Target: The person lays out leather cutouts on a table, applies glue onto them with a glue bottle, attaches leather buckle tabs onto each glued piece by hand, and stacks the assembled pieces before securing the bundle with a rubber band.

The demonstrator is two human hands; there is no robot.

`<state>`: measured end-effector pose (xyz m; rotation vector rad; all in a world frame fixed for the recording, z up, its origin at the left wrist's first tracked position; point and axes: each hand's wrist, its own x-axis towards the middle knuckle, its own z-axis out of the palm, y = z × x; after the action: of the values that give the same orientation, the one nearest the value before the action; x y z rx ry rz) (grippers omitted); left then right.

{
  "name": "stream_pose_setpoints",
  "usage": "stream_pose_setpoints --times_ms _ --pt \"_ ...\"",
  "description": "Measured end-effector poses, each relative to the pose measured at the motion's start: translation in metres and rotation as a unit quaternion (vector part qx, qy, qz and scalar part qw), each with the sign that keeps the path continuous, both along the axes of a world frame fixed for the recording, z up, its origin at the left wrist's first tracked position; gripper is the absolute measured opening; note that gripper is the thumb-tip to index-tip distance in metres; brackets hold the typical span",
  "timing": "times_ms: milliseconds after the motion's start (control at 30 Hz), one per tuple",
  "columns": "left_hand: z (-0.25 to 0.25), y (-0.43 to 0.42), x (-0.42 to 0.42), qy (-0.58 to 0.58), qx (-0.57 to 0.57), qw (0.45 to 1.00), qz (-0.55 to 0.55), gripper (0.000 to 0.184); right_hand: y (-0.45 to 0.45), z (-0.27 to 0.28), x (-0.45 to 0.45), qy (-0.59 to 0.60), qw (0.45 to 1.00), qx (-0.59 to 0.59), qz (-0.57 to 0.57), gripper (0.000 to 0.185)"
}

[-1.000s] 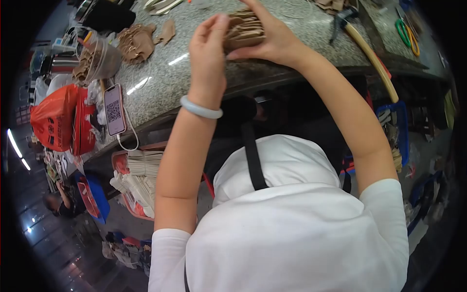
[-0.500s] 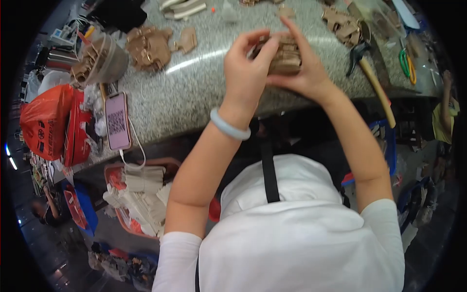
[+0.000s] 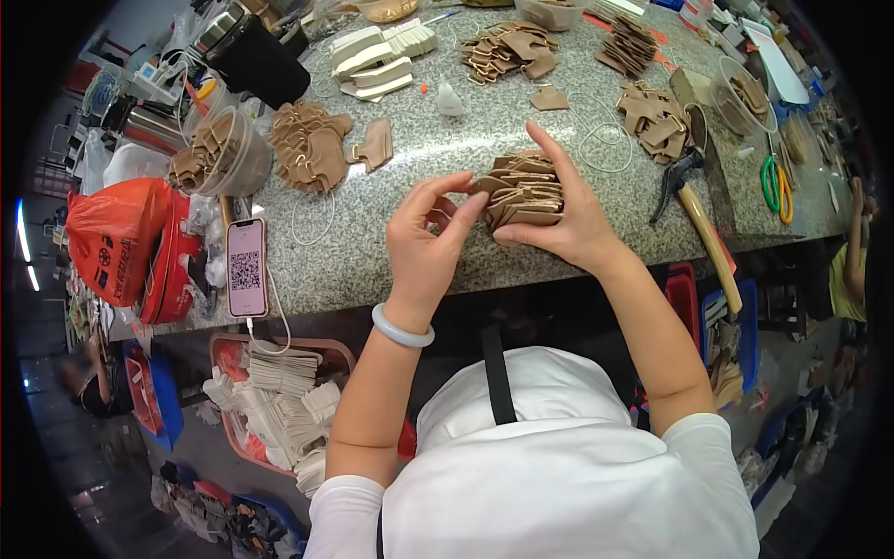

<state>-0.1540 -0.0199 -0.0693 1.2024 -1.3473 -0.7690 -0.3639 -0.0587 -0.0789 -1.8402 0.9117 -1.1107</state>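
A stack of brown leather-like pieces (image 3: 526, 191) is held above the stone worktop, near its front edge. My right hand (image 3: 582, 219) is wrapped round the stack's right side, thumb below and fingers above. At the stack's left end, my left hand (image 3: 433, 228) pinches the edge of a piece between thumb and forefinger. Further left lie a brown pile (image 3: 312, 149) and a loose brown piece (image 3: 372, 146). Behind the stack are another brown pile (image 3: 510, 51) and a small brown piece (image 3: 550, 98).
A hammer (image 3: 703, 219) overhangs the worktop's front edge (image 3: 372, 296) at the right, near scissors (image 3: 778, 191). A charging phone (image 3: 247, 270) lies at the left beside a red bag (image 3: 116, 238). Cream bundles (image 3: 279, 401) fill a crate below. Other people are at both sides.
The view has shifted, showing more of the worktop. My left thumb and fingers have moved to the left end of the stack, while my right hand still holds it.
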Motion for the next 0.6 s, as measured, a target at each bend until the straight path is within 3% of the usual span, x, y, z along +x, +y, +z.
stream_pose_setpoints --times_ms 167,233,300,367,500,600 --pt "-0.005 0.000 0.007 -0.030 0.007 1.000 -0.001 0.017 -0.001 0.001 -0.002 -0.036 0.998 0.049 0.001 0.112" --pt "-0.010 0.004 0.013 0.220 0.100 0.970 -0.022 0.016 -0.001 0.001 -0.003 -0.062 0.995 0.076 -0.009 0.109" --pt "-0.013 0.010 0.025 0.259 0.142 0.955 -0.019 0.021 -0.001 0.001 -0.004 -0.099 0.989 0.106 -0.032 0.101" --pt "-0.013 0.016 0.034 0.413 0.151 0.898 0.007 0.029 -0.004 0.000 -0.005 -0.140 0.981 0.115 -0.068 0.100" --pt "-0.005 0.024 0.031 0.401 0.135 0.906 -0.012 0.045 -0.009 0.001 -0.008 -0.205 0.963 0.166 -0.047 0.094" --pt "-0.012 0.019 0.030 0.415 0.125 0.901 -0.023 0.047 -0.009 0.002 -0.013 -0.227 0.953 0.201 -0.016 0.088"
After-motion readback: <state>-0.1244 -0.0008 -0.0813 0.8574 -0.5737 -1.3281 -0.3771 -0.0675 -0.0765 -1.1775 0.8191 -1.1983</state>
